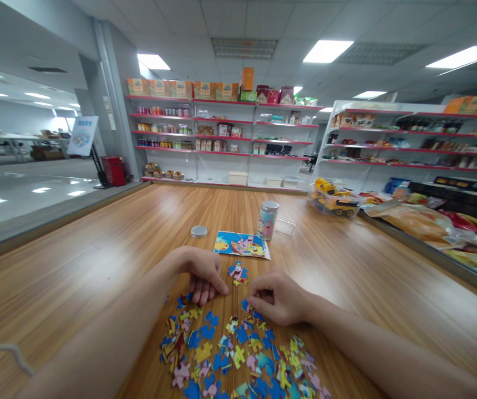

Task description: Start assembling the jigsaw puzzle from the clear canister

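Note:
Several loose jigsaw pieces, mostly blue, yellow and pink, lie scattered on the wooden table in front of me. My left hand rests palm down at the pile's far edge, fingers curled down onto pieces. My right hand is closed in a pinch on a blue piece at the pile's upper right. A small joined cluster of pieces lies between the hands, just beyond them. Farther off lie the puzzle's picture card, a round tin and its silver lid.
A clear box with a yellow toy truck stands at the table's far right. Packaged goods line the right edge. Store shelves with boxes and bottles stand behind. A red bin and a sign stand at left.

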`<move>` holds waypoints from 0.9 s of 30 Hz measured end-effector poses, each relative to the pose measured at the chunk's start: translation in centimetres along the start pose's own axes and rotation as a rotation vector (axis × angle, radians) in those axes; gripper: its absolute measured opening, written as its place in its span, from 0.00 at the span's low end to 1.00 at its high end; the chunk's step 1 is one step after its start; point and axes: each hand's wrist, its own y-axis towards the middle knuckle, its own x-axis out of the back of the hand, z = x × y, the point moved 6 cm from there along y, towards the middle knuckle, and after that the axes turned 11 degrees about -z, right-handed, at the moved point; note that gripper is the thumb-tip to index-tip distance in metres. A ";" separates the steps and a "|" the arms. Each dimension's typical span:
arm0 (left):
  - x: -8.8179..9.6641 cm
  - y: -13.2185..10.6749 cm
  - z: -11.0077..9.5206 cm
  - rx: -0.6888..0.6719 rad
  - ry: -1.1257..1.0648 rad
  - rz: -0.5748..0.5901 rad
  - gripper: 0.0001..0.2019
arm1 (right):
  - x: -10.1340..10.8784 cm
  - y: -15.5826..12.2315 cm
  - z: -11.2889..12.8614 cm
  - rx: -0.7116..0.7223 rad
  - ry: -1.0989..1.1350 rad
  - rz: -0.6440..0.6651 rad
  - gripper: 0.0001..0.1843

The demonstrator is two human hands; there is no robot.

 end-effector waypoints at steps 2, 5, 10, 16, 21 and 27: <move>0.0 0.0 0.0 -0.006 0.003 0.005 0.24 | 0.1 0.0 -0.2 -0.004 -0.007 -0.030 0.10; 0.0 0.1 0.1 0.018 -0.021 -0.008 0.23 | 0.2 0.0 -0.2 0.008 0.000 -0.053 0.09; -0.1 0.1 0.0 -0.003 -0.025 0.010 0.24 | 0.3 0.0 -0.1 0.031 0.029 -0.064 0.15; 0.0 0.2 0.0 -0.020 -0.015 -0.004 0.24 | 0.1 0.0 -0.4 0.019 0.029 -0.011 0.17; 0.0 -0.1 0.2 0.063 -0.026 -0.017 0.23 | -0.2 0.0 -0.2 0.018 0.033 0.109 0.14; -2.3 -0.7 -1.8 0.112 0.132 0.107 0.22 | -0.4 -0.1 -0.2 0.033 -0.063 0.114 0.19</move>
